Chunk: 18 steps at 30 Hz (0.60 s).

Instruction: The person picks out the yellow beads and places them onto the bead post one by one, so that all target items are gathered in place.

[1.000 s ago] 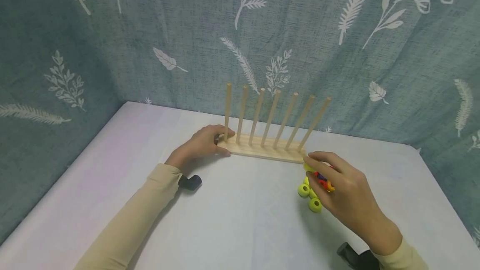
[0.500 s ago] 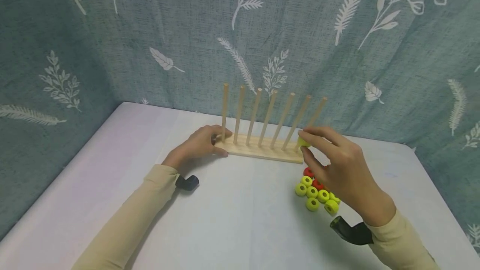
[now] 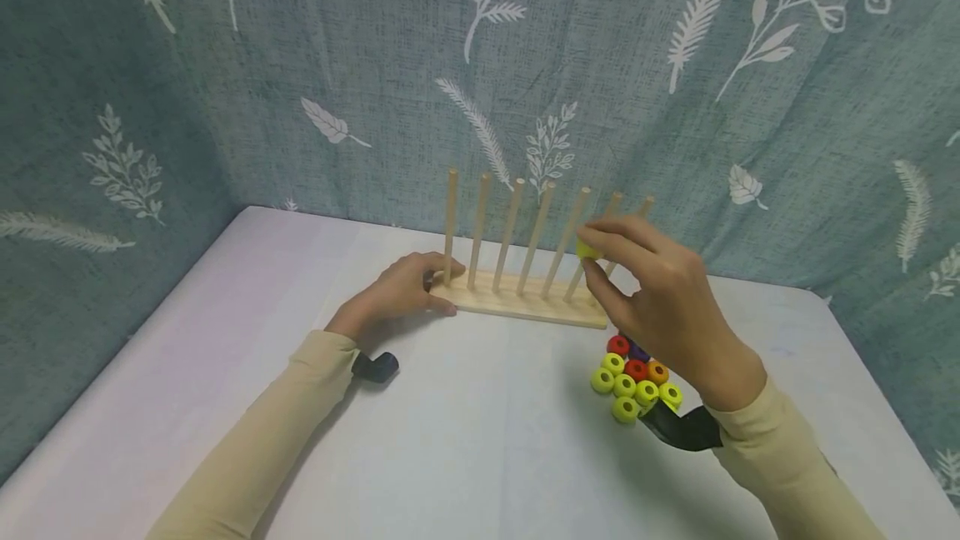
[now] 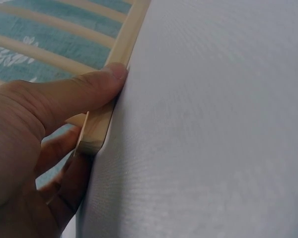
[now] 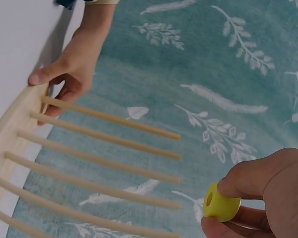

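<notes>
A wooden base (image 3: 517, 303) with a row of several upright pegs (image 3: 507, 232) stands on the white table. Its left end is gripped by my left hand (image 3: 397, 286), thumb along the front edge and fingers behind, as the left wrist view also shows. My right hand (image 3: 660, 282) pinches a yellow bead (image 5: 221, 202) between thumb and fingertips. In the head view this bead overlaps the pegs at the right, partway up their height. The right wrist view shows the bead's hole facing the pegs, off to the side of their tips. All visible pegs are bare.
Yellow beads (image 3: 625, 386) lie clustered on the table in front of the base's right end, with red beads (image 3: 636, 370), an orange bead (image 3: 657, 371) and a dark purple one partly behind my right hand. A leaf-patterned curtain (image 3: 375, 65) hangs behind the table.
My right hand has lifted the yellow bead from beside the cluster and carried it up and left to the pegs. My left hand keeps its grip on the base.
</notes>
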{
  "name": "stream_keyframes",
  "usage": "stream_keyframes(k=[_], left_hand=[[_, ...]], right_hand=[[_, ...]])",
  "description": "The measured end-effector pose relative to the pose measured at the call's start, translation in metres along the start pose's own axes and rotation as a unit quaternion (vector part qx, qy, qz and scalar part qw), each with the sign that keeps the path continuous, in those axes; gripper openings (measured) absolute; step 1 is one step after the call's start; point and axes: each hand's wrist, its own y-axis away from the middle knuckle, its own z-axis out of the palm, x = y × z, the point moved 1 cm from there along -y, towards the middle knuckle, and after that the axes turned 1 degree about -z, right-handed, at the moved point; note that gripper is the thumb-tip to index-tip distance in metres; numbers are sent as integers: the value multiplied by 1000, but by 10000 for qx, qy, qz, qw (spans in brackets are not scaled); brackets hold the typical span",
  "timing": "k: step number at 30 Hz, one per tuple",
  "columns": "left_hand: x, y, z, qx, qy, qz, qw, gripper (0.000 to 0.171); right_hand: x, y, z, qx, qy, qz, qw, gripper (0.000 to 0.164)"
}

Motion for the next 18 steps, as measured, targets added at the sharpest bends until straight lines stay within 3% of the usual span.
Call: stream_keyframes(k=[18], left_hand=[[-1, 0, 2, 63, -22, -56, 10000, 61]], right_hand=[[19, -33, 20, -80, 40, 69, 9999, 31]])
